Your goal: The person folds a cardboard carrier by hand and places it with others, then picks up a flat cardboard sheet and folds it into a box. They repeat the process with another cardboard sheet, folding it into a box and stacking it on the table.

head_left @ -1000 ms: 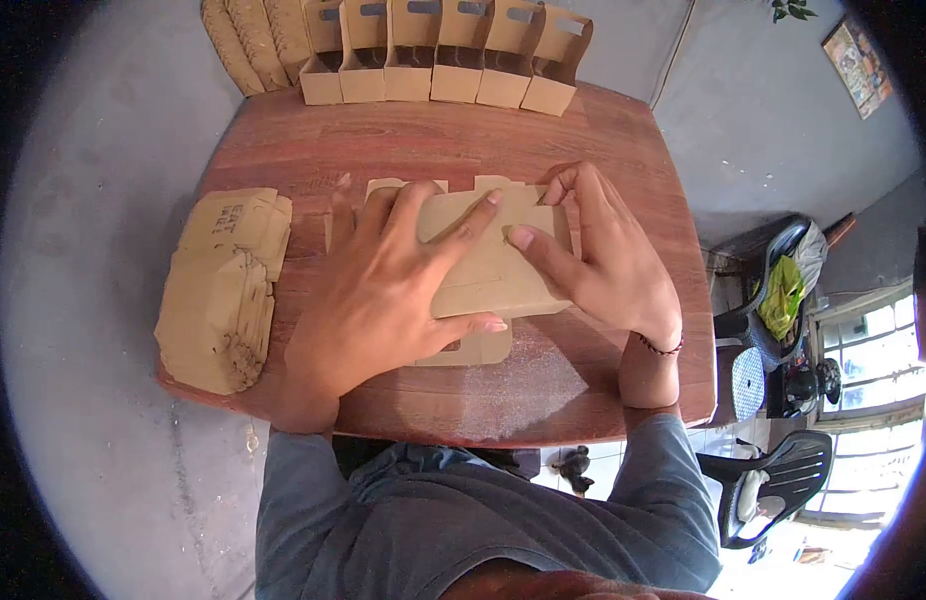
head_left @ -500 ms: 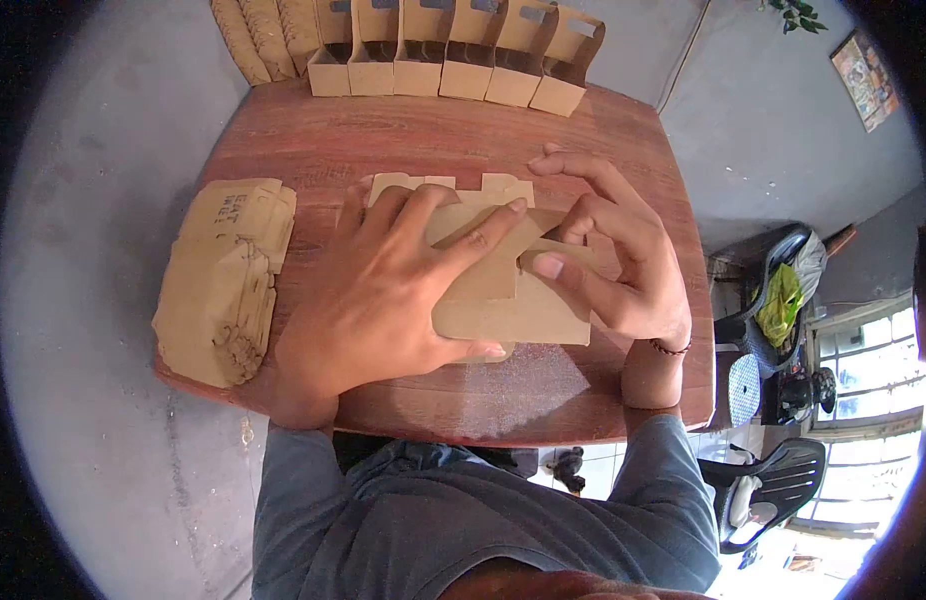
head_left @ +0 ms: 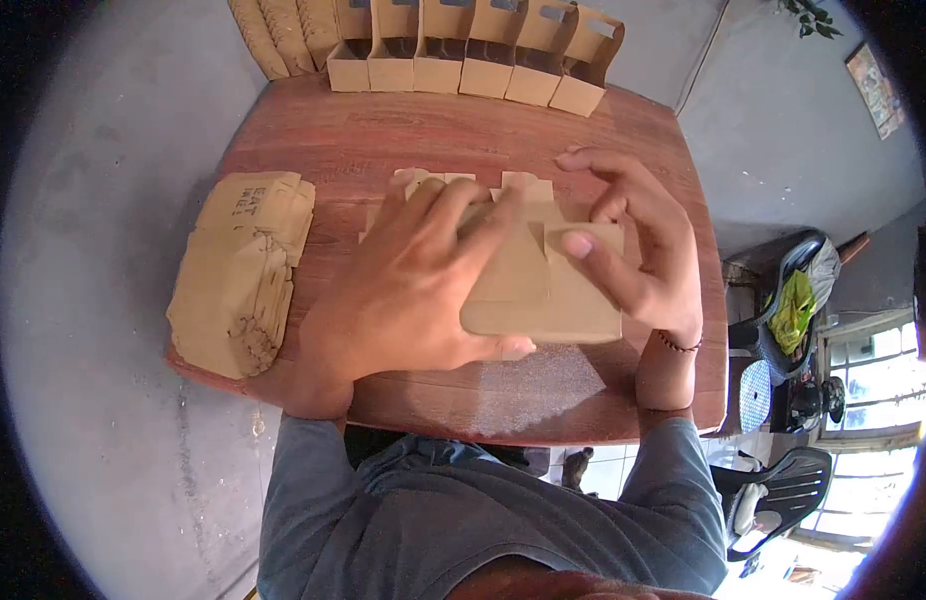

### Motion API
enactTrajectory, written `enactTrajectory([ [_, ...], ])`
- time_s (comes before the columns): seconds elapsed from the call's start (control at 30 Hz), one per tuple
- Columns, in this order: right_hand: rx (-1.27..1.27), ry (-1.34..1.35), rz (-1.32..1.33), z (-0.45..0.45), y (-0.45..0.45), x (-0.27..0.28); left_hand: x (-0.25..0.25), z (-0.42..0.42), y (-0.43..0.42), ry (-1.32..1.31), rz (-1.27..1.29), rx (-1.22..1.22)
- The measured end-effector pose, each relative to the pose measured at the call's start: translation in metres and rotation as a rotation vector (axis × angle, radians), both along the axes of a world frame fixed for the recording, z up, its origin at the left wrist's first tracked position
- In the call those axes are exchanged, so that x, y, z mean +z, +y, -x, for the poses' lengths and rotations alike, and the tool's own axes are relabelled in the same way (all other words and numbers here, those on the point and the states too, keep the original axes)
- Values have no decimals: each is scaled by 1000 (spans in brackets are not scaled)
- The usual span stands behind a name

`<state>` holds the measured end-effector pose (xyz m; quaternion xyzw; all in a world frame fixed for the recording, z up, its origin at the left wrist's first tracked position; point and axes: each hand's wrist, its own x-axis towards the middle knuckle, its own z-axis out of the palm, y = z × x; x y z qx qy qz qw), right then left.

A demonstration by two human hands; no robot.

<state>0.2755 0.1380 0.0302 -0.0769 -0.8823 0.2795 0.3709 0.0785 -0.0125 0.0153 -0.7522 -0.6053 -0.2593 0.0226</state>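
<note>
A flat brown cardboard carton [head_left: 513, 275], partly folded, lies on the table in front of me. My left hand [head_left: 413, 265] spans its left part, fingers spread, with the thumb along the near edge. Those fingertips are a little blurred. At the carton's right side, my right hand [head_left: 638, 245] pinches a flap [head_left: 595, 240] with its thumb on top; the fingers behind the flap are partly hidden. Cut tabs [head_left: 528, 188] show along the carton's far edge.
On the left, a stack of flat cardboard cartons [head_left: 233, 270] has handwriting on top. Several formed cardboard carriers [head_left: 438, 70] with handles line the table's far edge, beside more stacked cardboard [head_left: 283, 35]. Chairs [head_left: 783, 490] stand off to the right of the wooden table [head_left: 433, 410].
The view has shifted slightly. Under my hands the carton's right side reaches a little farther right, and the flap in my right hand lies farther right. My left fingers have drawn slightly closer together.
</note>
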Motion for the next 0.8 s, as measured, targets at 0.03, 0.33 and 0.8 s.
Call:
enactTrajectory([
  [0.03, -4, -49, 56, 1, 4, -3, 0, -1, 2, 0, -1, -5],
  [0.33, 39, -1, 360, -3, 12, -6, 3, 17, 15, 127, -18, -159],
  [0.8, 126, 158, -17, -17, 62, -3, -56, 88, 99, -1879, -187, -290],
])
